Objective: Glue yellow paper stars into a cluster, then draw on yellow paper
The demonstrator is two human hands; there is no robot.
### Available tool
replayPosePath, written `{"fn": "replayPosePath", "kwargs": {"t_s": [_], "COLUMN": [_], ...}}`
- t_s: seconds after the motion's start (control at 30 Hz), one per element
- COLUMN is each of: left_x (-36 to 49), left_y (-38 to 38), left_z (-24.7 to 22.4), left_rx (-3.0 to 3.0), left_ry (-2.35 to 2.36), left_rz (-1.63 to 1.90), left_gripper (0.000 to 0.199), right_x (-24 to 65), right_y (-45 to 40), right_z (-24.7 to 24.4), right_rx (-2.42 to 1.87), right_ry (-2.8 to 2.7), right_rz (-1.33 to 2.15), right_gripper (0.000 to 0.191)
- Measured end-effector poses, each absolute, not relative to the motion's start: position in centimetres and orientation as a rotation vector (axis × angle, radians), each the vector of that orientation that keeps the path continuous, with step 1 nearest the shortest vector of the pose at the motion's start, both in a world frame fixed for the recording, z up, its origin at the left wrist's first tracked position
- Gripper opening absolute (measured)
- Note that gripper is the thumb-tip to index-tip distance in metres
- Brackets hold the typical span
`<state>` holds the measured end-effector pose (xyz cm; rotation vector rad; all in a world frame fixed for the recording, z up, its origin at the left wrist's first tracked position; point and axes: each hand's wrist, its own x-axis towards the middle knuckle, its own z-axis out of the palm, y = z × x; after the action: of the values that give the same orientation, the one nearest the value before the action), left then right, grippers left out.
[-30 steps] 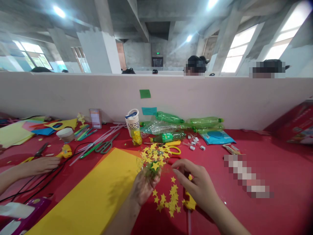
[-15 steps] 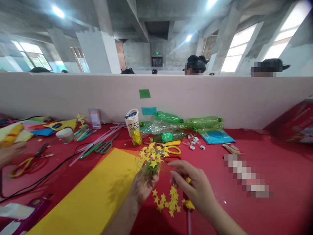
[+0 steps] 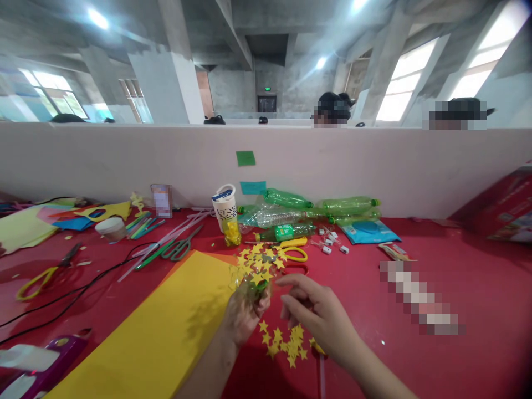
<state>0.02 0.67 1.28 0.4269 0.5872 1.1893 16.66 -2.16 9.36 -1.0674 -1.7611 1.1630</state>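
Observation:
My left hand (image 3: 245, 313) is closed around the green base of a clear plastic piece (image 3: 261, 285) covered with yellow paper stars (image 3: 260, 260). Just to its right, my right hand (image 3: 313, 310) has its fingers apart, the index finger stretched towards the piece; nothing shows between them. Loose yellow stars (image 3: 293, 346) lie on the red table below the hands. A pale straw (image 3: 321, 377) with a yellow shape at its top is partly behind my right hand. Yellow paper (image 3: 153, 327) lies under my left forearm.
Green bottles (image 3: 349, 205), a white cup (image 3: 225, 210) and yellow-handled scissors (image 3: 295, 254) lie beyond the hands. Grey scissors (image 3: 178, 249), a black cable (image 3: 89, 284) and a purple glue gun (image 3: 62, 354) are at left. A blue packet (image 3: 369, 232) is at right.
My right hand has moved a little left, closer to the starred piece. Another person's hand with a yellow object has left the view at the far left.

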Motion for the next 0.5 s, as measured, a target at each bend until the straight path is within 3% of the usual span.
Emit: {"fn": "replayPosePath", "kwargs": {"t_s": [0.37,0.5], "left_x": [-0.28,-0.31], "left_y": [0.80,1.08], "left_z": [1.00,1.38], "left_rx": [0.366,0.323], "left_ry": [0.636,0.631], "left_rz": [1.255,1.226], "left_gripper": [0.006,0.008], "right_x": [16.38,16.27], "right_y": [-1.93,-1.93], "right_z": [8.86,9.01], "right_rx": [-1.027,-0.999], "right_ry": [-1.881,-1.848], "right_rz": [1.124,1.188], "right_gripper": [0.014,0.013]}}
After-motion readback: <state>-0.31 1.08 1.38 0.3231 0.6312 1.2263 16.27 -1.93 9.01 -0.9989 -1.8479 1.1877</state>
